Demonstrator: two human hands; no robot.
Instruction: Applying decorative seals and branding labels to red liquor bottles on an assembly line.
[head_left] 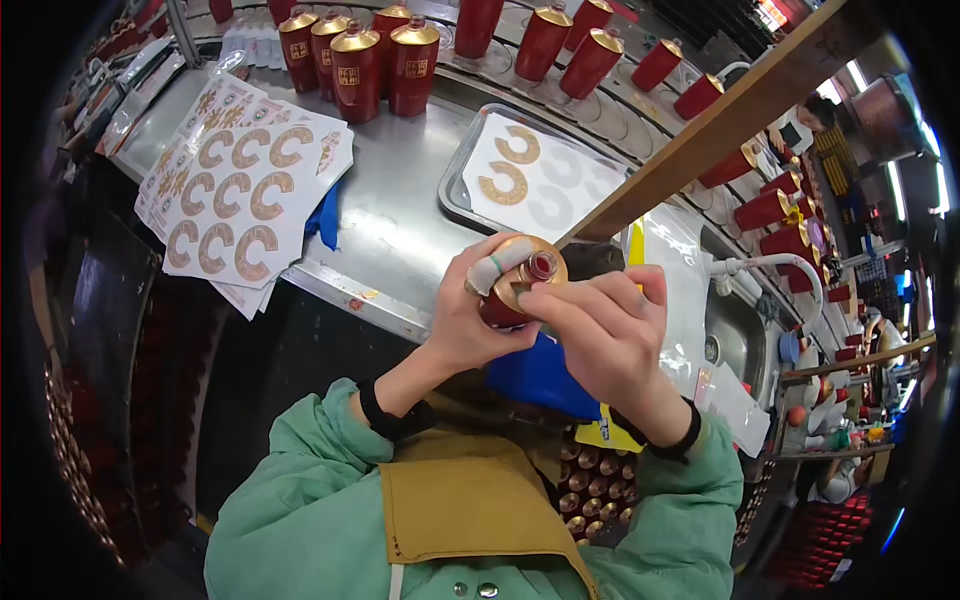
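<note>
My left hand (468, 318) is wrapped round a red bottle (503, 312) with a gold shoulder, its open neck tilted up toward me. A white covering with a green band (499, 264) sits on one finger of that hand, lying along the bottle's shoulder. My right hand (612, 335) comes in from the right, thumb and fingers pinched against the gold shoulder just below the neck. Whatever lies between those fingertips is hidden. Beyond both hands, a metal tray (452, 190) bears a white sticker sheet (480, 150) with two gold C-shaped stickers and several bare C-shaped spots.
Stacked sheets of gold C-shaped stickers (232, 200) overhang the metal table's (385, 220) left edge. Red bottles (357, 75) stand at the back, others along a conveyor (625, 125). A wooden bar (720, 110) slants across the right. There, a sink (735, 325) has a white pipe (800, 262).
</note>
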